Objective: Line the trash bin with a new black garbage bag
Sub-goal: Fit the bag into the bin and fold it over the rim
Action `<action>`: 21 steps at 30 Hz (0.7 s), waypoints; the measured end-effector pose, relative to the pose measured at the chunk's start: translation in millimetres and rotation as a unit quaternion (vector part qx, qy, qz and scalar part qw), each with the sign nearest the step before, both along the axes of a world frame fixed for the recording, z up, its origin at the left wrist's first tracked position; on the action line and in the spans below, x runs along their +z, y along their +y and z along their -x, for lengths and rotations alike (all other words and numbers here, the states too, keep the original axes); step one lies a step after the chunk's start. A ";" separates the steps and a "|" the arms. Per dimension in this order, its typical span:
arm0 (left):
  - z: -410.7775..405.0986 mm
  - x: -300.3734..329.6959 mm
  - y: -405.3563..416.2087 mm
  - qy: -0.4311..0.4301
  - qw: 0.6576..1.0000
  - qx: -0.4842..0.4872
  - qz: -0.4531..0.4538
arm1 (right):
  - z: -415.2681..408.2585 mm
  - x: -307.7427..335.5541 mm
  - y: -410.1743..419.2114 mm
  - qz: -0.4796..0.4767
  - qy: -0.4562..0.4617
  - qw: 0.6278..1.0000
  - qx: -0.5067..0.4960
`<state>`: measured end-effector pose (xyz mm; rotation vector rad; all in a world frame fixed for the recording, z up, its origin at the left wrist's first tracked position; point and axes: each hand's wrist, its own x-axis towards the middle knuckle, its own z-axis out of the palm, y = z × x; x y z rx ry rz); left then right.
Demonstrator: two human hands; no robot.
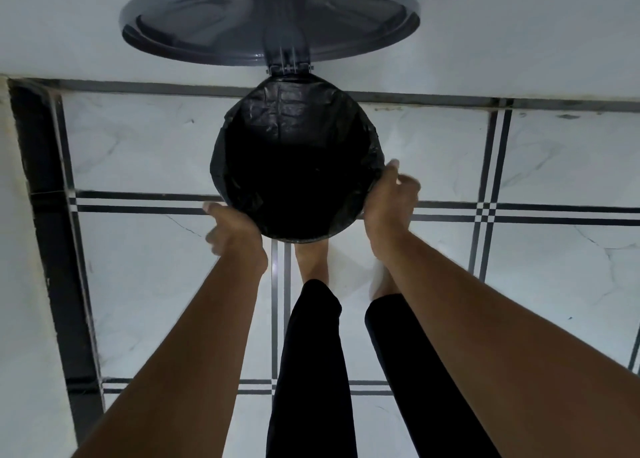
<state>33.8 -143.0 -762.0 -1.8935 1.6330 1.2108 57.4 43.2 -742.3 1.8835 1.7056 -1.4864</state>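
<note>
I look straight down into a round trash bin. A black garbage bag (294,128) lines its inside and is folded over the rim (375,146) all round. The grey lid (270,14) stands swung back on its hinge against the wall. My left hand (232,229) rests against the rim's near-left side, thumb along the bag's edge. At the rim's right side is my right hand (389,198), thumb on the folded plastic, fingers blurred behind. Whether either hand pinches the bag is unclear.
The bin stands on a white marble-look tile floor (138,284) with black double lines, close to a white wall (519,42). A dark vertical strip (52,232) runs down the left. My legs in black trousers (311,371) and my feet are just below the bin.
</note>
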 end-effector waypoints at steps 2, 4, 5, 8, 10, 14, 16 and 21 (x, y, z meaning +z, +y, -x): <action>16.8 9.6 5.6 0.084 0.966 -0.193 0.149 | 5.6 2.4 3.9 -0.119 0.091 0.972 0.183; 32.2 22.6 10.8 0.184 0.880 -0.380 0.217 | 21.1 0.2 10.2 -0.147 0.143 0.939 0.276; 40.8 22.7 10.4 0.218 0.836 -0.450 0.224 | 32.5 -1.0 12.8 -0.142 0.152 0.932 0.298; 72.1 16.0 10.7 0.237 0.736 -0.598 0.209 | 70.1 -5.2 15.3 -0.118 0.152 0.919 0.345; 95.4 9.1 13.8 0.204 0.706 -0.654 0.179 | 93.2 -10.8 15.6 -0.098 0.130 0.911 0.380; 135.0 -2.9 24.8 0.107 0.752 -0.641 0.107 | 124.2 -20.3 16.3 -0.046 0.057 0.894 0.443; 148.1 -6.0 27.7 0.076 0.778 -0.619 0.073 | 129.9 -23.9 16.6 -0.022 0.028 0.891 0.453; 167.4 -14.6 25.0 0.073 0.808 -0.585 -0.006 | 138.1 -31.0 22.1 -0.012 0.010 0.895 0.445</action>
